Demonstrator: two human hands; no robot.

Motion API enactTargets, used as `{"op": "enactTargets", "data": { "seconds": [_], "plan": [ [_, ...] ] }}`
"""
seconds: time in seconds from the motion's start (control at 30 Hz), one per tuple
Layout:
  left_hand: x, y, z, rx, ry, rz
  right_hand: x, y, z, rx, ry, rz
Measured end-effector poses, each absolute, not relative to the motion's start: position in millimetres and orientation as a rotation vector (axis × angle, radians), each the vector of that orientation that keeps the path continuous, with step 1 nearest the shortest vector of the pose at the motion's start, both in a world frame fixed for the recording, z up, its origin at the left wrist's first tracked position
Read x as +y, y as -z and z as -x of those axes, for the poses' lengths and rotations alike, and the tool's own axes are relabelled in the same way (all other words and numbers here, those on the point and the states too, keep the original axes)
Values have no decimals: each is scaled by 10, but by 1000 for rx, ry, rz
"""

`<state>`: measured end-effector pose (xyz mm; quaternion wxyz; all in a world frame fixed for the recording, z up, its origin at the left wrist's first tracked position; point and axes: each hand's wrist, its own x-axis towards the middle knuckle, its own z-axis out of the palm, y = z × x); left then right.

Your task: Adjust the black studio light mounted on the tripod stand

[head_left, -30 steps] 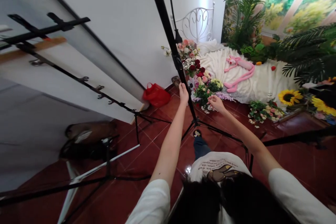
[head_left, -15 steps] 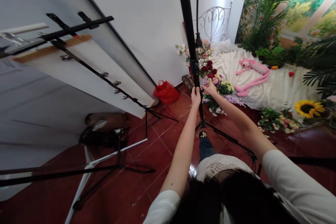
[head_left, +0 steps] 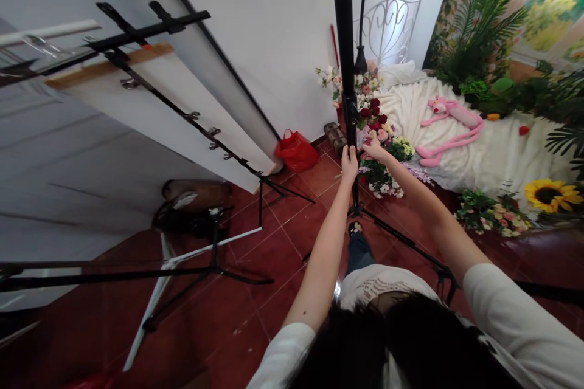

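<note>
A tall black light stand (head_left: 349,73) rises in front of me, its tripod legs spread on the floor. My left hand (head_left: 350,164) is closed around the lower part of its pole. Just right of the pole is my right hand (head_left: 375,151), its fingers curled in a pinch with the thumb up; what is between them, if anything, is too small to make out. A black clamp collar (head_left: 350,110) sits on the pole above both hands. Beside the pole hangs a black cable (head_left: 364,6) with a thicker black end (head_left: 360,61).
Left stands a backdrop rack (head_left: 159,97) with metal clips and black and white stand legs (head_left: 150,310). A red plastic bag (head_left: 297,151) lies by the wall. Artificial flowers (head_left: 378,127), a pink plush toy (head_left: 456,117) on white fabric (head_left: 410,100) and a sunflower (head_left: 550,194) are right.
The view has turned slightly, so the surroundings and stand appear farther right. My left hand stays on the pole; my right hand stays close beside it with its fingers curled.
</note>
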<state>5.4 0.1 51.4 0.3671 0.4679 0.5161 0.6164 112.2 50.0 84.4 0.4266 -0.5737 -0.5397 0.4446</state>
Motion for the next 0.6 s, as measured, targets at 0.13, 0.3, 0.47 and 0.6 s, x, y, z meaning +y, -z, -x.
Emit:
{"op": "enactTargets", "data": {
  "seconds": [0.13, 0.3, 0.47, 0.6],
  "plan": [
    [16, -508, -77, 1345, -1598, -1196, 330, -848, -1255, -1251, -1517, 1229],
    [-5, -540, -76, 1360, -1584, -1187, 275, -792, -1367, -1161, -1589, 1113],
    [-19, -538, -61, 1352, -1581, -1228, 463, -921, -1464, -1688, -1492, 1225],
    [11, -488, -68, 1338, -1623, -1219, 652, -1150, -1467, -2049, -1314, 1335]
  ]
}}
